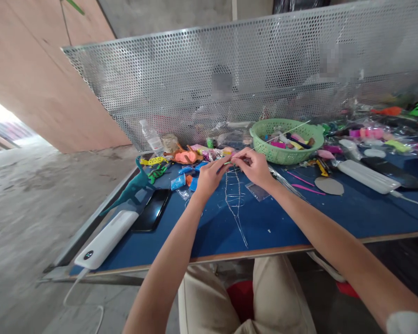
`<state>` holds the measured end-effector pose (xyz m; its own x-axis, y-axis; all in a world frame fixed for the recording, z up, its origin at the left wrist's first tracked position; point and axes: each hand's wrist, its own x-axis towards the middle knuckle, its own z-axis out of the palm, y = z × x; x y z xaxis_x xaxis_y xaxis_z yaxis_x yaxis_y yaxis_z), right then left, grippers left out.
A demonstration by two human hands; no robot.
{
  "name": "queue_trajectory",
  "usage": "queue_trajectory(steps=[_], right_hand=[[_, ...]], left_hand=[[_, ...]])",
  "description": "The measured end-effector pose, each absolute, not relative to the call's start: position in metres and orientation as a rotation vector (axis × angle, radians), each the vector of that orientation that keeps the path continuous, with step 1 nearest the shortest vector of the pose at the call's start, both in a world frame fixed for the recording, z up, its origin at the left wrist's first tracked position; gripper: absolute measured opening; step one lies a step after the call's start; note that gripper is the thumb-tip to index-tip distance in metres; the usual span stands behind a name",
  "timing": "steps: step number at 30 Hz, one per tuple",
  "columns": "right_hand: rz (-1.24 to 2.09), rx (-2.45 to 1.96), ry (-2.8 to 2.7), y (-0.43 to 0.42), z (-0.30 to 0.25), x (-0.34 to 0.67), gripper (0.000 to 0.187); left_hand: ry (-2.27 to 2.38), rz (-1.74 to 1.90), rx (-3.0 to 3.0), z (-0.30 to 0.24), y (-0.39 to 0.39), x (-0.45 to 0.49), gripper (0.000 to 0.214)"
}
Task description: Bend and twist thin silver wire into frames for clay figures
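Observation:
My left hand (209, 176) and my right hand (252, 166) meet above the blue table (282, 222), fingers pinched together on the top of a thin wire frame (235, 199). The wire frame hangs down from my fingers toward the table's front edge, narrowing to a point. A long thin wire runs from my right hand up and right over the green basket (285, 139). Both hands are closed on the wire.
The green basket holds colourful pieces. Toy dinosaurs (139, 183), a black phone (151, 211) and a white power bank (106, 239) lie at left. A second white power bank (364, 176), a grey disc (329, 185) and bagged toys lie at right. A perforated metal screen (230, 79) stands behind.

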<state>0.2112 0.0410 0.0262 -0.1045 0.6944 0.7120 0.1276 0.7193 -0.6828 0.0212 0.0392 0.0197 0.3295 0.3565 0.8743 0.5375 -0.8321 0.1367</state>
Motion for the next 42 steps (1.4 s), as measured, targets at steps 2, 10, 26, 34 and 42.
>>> queue_trajectory(steps=[2,10,26,34,42], right_hand=[[0.565,-0.67,-1.624,0.04,0.029,0.213,0.02],[0.664,-0.649,-1.59,0.034,0.04,0.214,0.022],[0.805,-0.571,-1.814,0.028,0.049,0.219,0.015],[0.898,-0.597,-1.806,0.037,0.041,0.215,0.017],[0.946,-0.614,-1.643,0.047,0.033,0.216,0.026]], left_hand=[[-0.842,-1.593,-2.401,0.019,0.037,0.023,0.032],[-1.062,-1.794,-2.506,0.023,0.029,0.029,0.038],[-1.001,-1.762,-3.22,0.025,0.034,0.03,0.044],[-1.072,-1.707,-3.203,0.025,0.034,0.032,0.045],[-1.013,-1.451,-2.5,0.023,0.037,0.023,0.028]])
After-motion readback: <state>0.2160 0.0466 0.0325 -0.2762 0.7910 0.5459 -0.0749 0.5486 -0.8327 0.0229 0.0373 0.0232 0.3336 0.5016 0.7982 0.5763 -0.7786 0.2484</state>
